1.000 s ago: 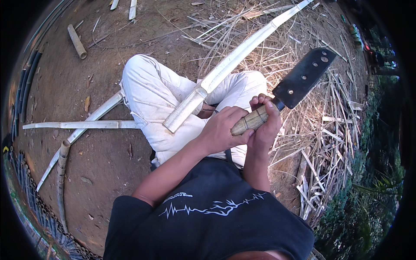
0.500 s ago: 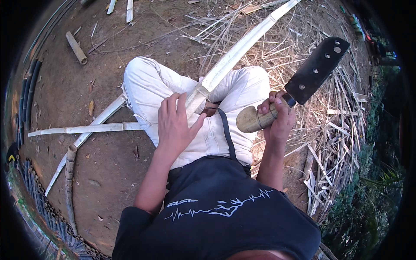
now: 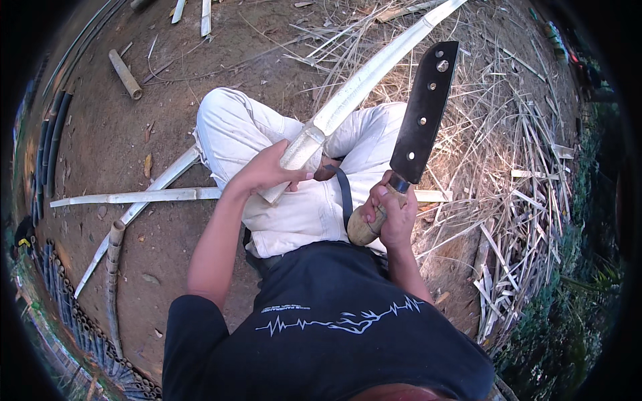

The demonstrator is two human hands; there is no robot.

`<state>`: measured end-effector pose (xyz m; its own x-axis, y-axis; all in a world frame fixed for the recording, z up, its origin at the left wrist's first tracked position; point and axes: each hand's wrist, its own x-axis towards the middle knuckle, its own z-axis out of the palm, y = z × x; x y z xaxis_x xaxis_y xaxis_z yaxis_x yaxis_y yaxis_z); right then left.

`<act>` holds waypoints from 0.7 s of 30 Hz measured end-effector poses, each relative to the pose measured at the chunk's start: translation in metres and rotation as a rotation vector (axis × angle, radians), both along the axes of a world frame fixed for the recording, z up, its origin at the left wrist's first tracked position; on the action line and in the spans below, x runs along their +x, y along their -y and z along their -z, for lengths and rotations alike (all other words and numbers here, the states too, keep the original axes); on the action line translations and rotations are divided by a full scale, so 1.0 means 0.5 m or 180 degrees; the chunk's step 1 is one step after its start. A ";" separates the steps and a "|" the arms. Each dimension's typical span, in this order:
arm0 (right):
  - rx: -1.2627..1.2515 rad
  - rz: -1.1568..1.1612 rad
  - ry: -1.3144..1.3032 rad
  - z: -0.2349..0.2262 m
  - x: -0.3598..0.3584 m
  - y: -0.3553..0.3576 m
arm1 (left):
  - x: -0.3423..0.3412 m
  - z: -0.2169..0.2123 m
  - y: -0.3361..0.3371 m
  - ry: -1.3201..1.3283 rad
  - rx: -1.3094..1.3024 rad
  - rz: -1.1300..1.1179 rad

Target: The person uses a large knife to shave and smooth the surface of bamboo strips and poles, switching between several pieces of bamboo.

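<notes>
Seated cross-legged, I have a long pale split-bamboo strip (image 3: 358,93) slanting away across my lap to the far right. My left hand (image 3: 271,170) is wrapped round its near end, thumb on the right side. In my right hand (image 3: 394,217) is a machete (image 3: 424,110), gripped by its thick, curved wooden handle. Its broad black blade, dotted with round bright spots, points up and away, to the right of the strip. I cannot tell whether the spots are rivets or holes. Another bamboo strip (image 3: 140,196) runs sideways by my legs, partly hidden by them.
A third pale strip (image 3: 164,179) crosses under the sideways one at left, near an upright-looking bamboo piece (image 3: 114,281). A short bamboo tube (image 3: 126,75) lies at far left. Shavings and splinters (image 3: 508,174) cover the ground at right. Cut bamboo poles (image 3: 60,274) line the left edge.
My left hand has gone from lying open beside the strip to gripping its near end. My right hand has moved left and nearer, turning the machete more upright.
</notes>
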<state>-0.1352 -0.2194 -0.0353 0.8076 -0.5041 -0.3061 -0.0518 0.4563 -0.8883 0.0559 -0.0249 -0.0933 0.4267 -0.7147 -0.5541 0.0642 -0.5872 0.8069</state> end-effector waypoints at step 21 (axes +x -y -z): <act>-0.4515 -0.2162 -0.1213 -0.032 0.045 0.165 | -0.106 -0.124 0.011 -0.3011 -0.0845 -0.1260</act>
